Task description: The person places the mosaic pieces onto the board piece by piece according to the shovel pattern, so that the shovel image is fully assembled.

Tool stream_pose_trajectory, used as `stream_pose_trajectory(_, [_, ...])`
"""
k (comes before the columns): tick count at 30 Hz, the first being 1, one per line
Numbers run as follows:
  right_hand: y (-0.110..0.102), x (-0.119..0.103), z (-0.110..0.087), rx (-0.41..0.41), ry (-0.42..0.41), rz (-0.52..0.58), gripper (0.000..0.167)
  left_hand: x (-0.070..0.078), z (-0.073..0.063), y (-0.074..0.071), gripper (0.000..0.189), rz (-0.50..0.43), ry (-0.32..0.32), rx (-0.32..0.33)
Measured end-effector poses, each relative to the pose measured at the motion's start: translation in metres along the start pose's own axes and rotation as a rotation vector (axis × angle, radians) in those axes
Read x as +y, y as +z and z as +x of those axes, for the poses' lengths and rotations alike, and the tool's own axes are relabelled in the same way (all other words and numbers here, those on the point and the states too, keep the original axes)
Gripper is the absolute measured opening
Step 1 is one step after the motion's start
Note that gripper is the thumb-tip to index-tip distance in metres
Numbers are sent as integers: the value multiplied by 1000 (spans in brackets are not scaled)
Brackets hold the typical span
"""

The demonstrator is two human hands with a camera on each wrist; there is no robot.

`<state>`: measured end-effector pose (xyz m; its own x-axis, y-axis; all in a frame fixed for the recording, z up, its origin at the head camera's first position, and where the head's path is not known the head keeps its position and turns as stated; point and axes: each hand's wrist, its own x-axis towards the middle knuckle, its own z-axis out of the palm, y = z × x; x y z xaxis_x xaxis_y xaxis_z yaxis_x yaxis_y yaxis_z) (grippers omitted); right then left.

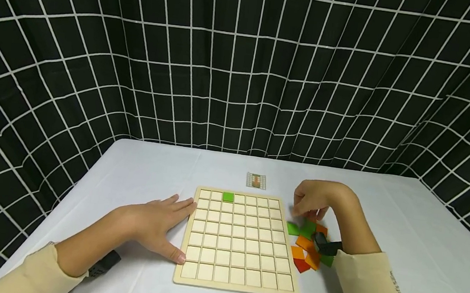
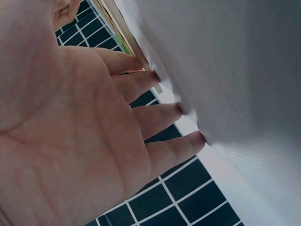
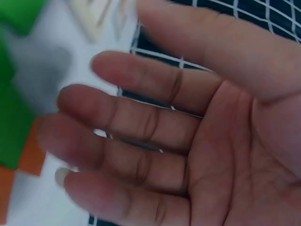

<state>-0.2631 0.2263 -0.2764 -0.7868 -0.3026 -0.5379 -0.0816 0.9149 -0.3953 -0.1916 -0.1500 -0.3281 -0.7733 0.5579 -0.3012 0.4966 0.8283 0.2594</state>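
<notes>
Board [image 1: 237, 288]: lying flat on the white cloth [image 1: 164, 163], between both hands; liable to skid or twist if pushed harder at one end than the other, having only smooth fabric beneath
Green square [image 1: 228, 197]: sitting in the far row, third cell from the left; could jump loose with a sharp jolt to the frame
Left hand [image 1: 155, 226]: spread wide, gripping nothing, fingertips touching the left edge, thumb on the rim by the near left corner; could shove everything sideways by leaning too hard, or steady too little by pressing at the edge alone
Right hand [image 1: 317, 198]: hanging over the far end of the pile, fingers loosely bent and slightly parted, thumb apart from them in the wrist view, apparently holding nothing; contact with the squares below: cannot tell
Loose squares [image 1: 304, 243]: green, orange and red, heaped to the right of the board, some overlapping; thin and flat, so probably hard to pinch singly, easy to pick up in pairs or scatter by fumbling
Red square [image 1: 301, 266]: at the near end of the pile, close beside the frame; could get nudged against it
Black strap [image 1: 329, 247]: low over the pile, hiding part of it; could drag squares along with a low wrist
Card [image 1: 256, 181]: lying just beyond the far edge; could slide away if bumped
</notes>
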Motion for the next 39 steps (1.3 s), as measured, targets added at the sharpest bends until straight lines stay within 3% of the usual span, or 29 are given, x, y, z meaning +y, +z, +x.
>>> stream_pose_trajectory(5, [11, 0, 5, -24, 104, -32, 25, -1, -2, -1, 123, -7, 16, 3])
stream_pose_trajectory(9, [18, -5, 8, -21, 126, -59, 35, -1, -2, -2, 123, -4, 29, 7])
stream_pose_trajectory(18, [22, -13, 14, -21, 63, -112, 21, -1, -2, -1, 124, -5, 17, 3])
stream_pose_trajectory(30, [16, -7, 23, 66, -5, -163, 20, -2, -2, 0, 123, -12, 19, 1])
stream_pose_trajectory(39, [8, 0, 24, 45, -84, -26, 18, -4, -1, 1, 123, 17, 25, 6])
